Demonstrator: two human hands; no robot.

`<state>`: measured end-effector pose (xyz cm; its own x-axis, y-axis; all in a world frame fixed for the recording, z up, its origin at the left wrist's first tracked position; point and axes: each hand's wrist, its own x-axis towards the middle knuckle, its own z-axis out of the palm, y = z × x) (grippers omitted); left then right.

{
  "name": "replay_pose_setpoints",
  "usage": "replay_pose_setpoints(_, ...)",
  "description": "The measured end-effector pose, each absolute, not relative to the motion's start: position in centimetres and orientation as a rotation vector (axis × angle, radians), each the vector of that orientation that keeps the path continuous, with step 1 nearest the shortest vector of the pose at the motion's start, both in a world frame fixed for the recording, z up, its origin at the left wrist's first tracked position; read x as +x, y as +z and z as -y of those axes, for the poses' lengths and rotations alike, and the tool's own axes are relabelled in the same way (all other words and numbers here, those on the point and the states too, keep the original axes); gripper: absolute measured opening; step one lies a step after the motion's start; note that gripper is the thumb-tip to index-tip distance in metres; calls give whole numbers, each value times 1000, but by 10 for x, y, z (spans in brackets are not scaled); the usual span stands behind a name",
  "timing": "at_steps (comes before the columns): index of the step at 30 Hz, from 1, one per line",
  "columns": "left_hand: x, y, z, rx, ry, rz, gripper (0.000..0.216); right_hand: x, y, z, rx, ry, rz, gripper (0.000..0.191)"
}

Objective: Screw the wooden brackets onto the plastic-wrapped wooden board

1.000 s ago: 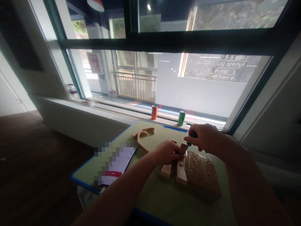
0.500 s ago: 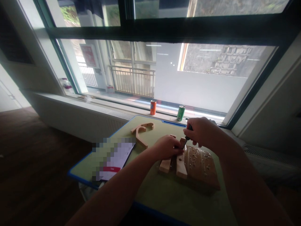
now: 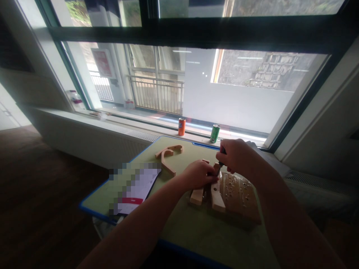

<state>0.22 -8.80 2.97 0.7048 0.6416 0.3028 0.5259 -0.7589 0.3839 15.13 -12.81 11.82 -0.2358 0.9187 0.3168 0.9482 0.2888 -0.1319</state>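
Observation:
A dark-handled screwdriver (image 3: 222, 161) is gripped in my right hand (image 3: 237, 153), its shaft slanting down to a pale wooden piece (image 3: 217, 198) with a hole in it. My left hand (image 3: 198, 173) is closed, thumb and fingers pressed together at the screwdriver's tip, over that piece. What those fingers pinch is hidden. Beside it, partly under my left hand, lies a second wooden piece (image 3: 196, 197). On the right, a brown wooden board (image 3: 241, 198) with several holes and a shiny, film-like surface rests on the table.
Two curved wooden pieces, one of them a hook shape (image 3: 168, 164), lie at the table's far left. A phone-like device (image 3: 146, 186), partly pixelated, is on the green table (image 3: 179, 228). An orange can (image 3: 181, 127) and a green can (image 3: 214, 133) stand on the windowsill.
My right hand and the screwdriver have shifted slightly left and turned a little. The near end of the holed wooden piece has swung slightly right. My left hand stays in place.

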Motion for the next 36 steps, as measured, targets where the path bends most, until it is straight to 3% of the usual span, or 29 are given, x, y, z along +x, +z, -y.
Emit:
replay_pose_setpoints(14,-1,27,88,2619,658,-850,26,158,121,129,-1696,107,2173,9)
replay_pose_setpoints(36,3,25,92,2619,676,-732,21,166,128,138,-1825,212,2247,15)
